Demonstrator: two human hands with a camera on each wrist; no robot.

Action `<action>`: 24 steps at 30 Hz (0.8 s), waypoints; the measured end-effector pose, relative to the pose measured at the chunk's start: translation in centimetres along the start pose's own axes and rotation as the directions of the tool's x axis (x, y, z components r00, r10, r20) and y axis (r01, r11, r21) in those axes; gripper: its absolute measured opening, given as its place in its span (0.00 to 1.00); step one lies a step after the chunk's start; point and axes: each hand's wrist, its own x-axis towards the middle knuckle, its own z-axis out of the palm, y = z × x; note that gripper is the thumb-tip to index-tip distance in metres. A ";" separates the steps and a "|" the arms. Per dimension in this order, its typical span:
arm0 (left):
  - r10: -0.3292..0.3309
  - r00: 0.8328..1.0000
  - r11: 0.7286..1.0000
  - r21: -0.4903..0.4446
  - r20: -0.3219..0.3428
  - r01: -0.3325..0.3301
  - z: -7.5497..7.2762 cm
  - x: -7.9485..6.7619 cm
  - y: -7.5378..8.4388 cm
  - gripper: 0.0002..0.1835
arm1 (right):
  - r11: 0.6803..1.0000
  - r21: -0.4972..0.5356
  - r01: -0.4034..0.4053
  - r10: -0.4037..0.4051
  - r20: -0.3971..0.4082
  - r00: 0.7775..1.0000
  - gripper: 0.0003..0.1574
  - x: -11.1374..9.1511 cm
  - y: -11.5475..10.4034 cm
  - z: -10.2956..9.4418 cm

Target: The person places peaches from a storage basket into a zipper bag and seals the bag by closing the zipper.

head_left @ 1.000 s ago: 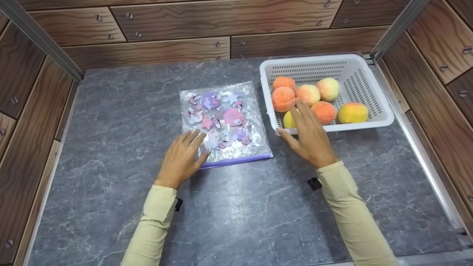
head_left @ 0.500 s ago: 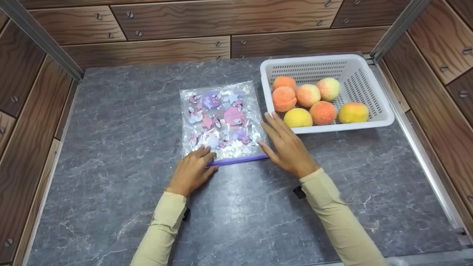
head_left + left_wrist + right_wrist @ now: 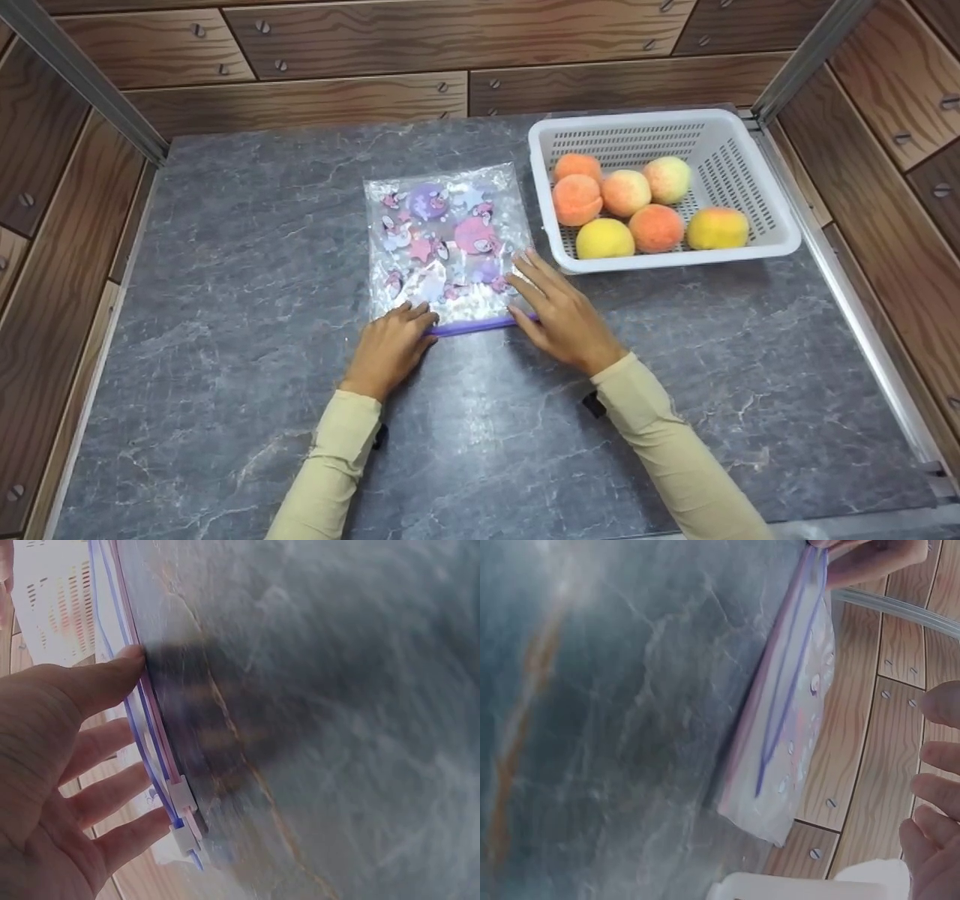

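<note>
A clear zip bag [image 3: 461,236] printed with pink and purple cartoon figures lies flat on the dark marbled table, its purple zip edge towards me. At its near left corner my left hand [image 3: 384,351] pinches that edge, thumb on the near side and fingers over the plastic. Two zip strips with separate sliders [image 3: 182,795] show there in the left wrist view, one purple-blue, one pinkish. Over the near right corner my right hand [image 3: 564,319] spreads its relaxed fingers. In the right wrist view these fingers [image 3: 939,795] hold nothing and appear apart from the bag [image 3: 791,765].
A white plastic basket [image 3: 679,260] stands at the back right, close to the bag. Several peaches [image 3: 577,199], orange to yellow, lie inside it. Wood-patterned panels [image 3: 345,45] and metal rails enclose the table [image 3: 247,300] at the back and sides.
My right hand has moved from over the basket's front rim leftwards and nearer, to the bag's right corner. My left hand has slid down to the zip edge and taken hold of it.
</note>
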 end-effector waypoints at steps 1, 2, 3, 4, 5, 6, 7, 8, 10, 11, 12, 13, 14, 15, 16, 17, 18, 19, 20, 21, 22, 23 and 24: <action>0.006 1.000 1.000 0.009 -0.004 -0.006 0.1 0.0 0.0 0.13 | 1.000 0.004 0.002 -0.002 0.001 1.000 0.28 -0.1 -0.1 0.1; 0.013 1.000 1.000 0.020 -0.009 -0.012 0.1 0.0 0.0 0.13 | 1.000 0.009 0.003 -0.003 0.003 1.000 0.28 -0.1 -0.2 0.2; 0.022 1.000 0.999 0.030 -0.016 -0.021 0.1 0.0 0.0 0.12 | 1.000 0.011 0.005 -0.005 0.006 1.000 0.28 -0.2 -0.2 0.3; 0.032 0.999 0.999 0.042 -0.025 -0.031 0.2 0.0 0.0 0.11 | 1.000 0.012 0.007 -0.007 0.007 1.000 0.28 -0.2 -0.3 0.4; 0.043 0.998 0.998 0.055 -0.034 -0.041 0.3 -0.1 0.0 0.09 | 1.000 0.012 0.008 -0.008 0.010 1.000 0.28 -0.3 -0.4 0.4; 0.053 0.998 0.997 0.066 -0.043 -0.050 0.4 -0.1 0.0 0.08 | 1.000 0.011 0.010 -0.010 0.010 1.000 0.27 -0.3 -0.4 0.5; 0.062 0.997 0.995 0.077 -0.051 -0.058 0.4 -0.1 0.0 0.06 | 1.000 0.013 0.011 -0.011 0.010 1.000 0.27 -0.3 -0.4 0.6; 0.069 0.996 0.994 0.088 -0.057 -0.064 0.5 -0.1 0.0 0.05 | 1.000 0.013 0.013 -0.013 0.008 1.000 0.27 -0.3 -0.4 0.6; 0.076 0.995 0.992 0.106 -0.065 -0.069 0.6 0.0 0.0 0.04 | 1.000 0.024 0.015 -0.015 0.009 1.000 0.27 -0.4 -0.4 0.7; 0.074 0.995 0.991 0.114 -0.065 -0.067 0.6 0.0 0.1 0.05 | 0.999 0.030 0.015 -0.015 0.009 1.000 0.28 -0.4 -0.4 0.8; 0.070 0.996 0.991 0.120 -0.063 -0.062 0.6 0.0 0.1 0.05 | 0.999 0.035 0.014 -0.014 0.009 1.000 0.28 -0.4 -0.5 0.9; 0.066 0.996 0.990 0.132 -0.062 -0.058 0.6 0.0 0.2 0.06 | 0.999 0.041 0.013 -0.014 0.011 1.000 0.28 -0.4 -0.5 0.9; 0.060 0.996 0.988 0.143 -0.059 -0.051 0.6 0.1 0.2 0.07 | 0.999 0.046 0.011 -0.012 0.015 1.000 0.28 -0.4 -0.5 0.9; 0.051 0.997 0.987 0.152 -0.055 -0.042 0.5 0.1 0.3 0.08 | 0.999 0.050 0.008 -0.009 0.019 1.000 0.28 -0.5 -0.6 0.9; 0.042 0.998 0.986 0.163 -0.052 -0.033 0.5 0.1 0.4 0.09 | 0.999 0.051 0.006 -0.007 0.021 1.000 0.28 -0.5 -0.6 1.0; 0.033 0.998 0.984 0.174 -0.050 -0.023 0.4 0.1 0.4 0.09 | 0.999 0.052 0.003 -0.004 0.023 1.000 0.28 -0.6 -0.6 1.0; 0.023 0.999 0.983 0.182 -0.049 -0.014 0.3 0.1 0.5 0.09 | 0.999 0.054 0.000 -0.001 0.024 1.000 0.28 -0.6 -0.7 1.0; 0.012 0.999 0.982 0.190 -0.051 -0.002 0.2 0.1 0.6 0.10 | 0.998 0.056 -0.002 0.001 0.024 1.000 0.27 -0.6 -0.7 1.0; -0.001 0.999 0.982 0.190 -0.052 0.011 0.1 0.1 0.6 0.11 | 0.998 0.056 -0.005 0.004 0.023 1.000 0.27 -0.6 -0.8 1.0; -0.013 0.998 0.982 0.188 -0.053 0.023 0.0 0.1 0.7 0.12 | 0.998 0.056 -0.006 0.005 0.020 1.000 0.27 -0.6 -0.8 1.0; -0.024 0.998 0.982 0.184 -0.054 0.034 -0.1 0.1 0.8 0.12 | 0.998 0.058 -0.008 0.007 0.016 1.000 0.26 -0.6 -0.8 1.0; -0.036 0.998 0.983 0.181 -0.054 0.045 -0.3 0.1 0.8 0.12 | 0.998 0.057 -0.007 0.006 0.009 1.000 0.26 -0.6 -0.9 1.0; -0.047 0.997 0.983 0.176 -0.053 0.056 -0.4 0.1 0.9 0.12 | 0.998 0.057 -0.003 0.003 0.002 1.000 0.25 -0.6 -0.9 1.0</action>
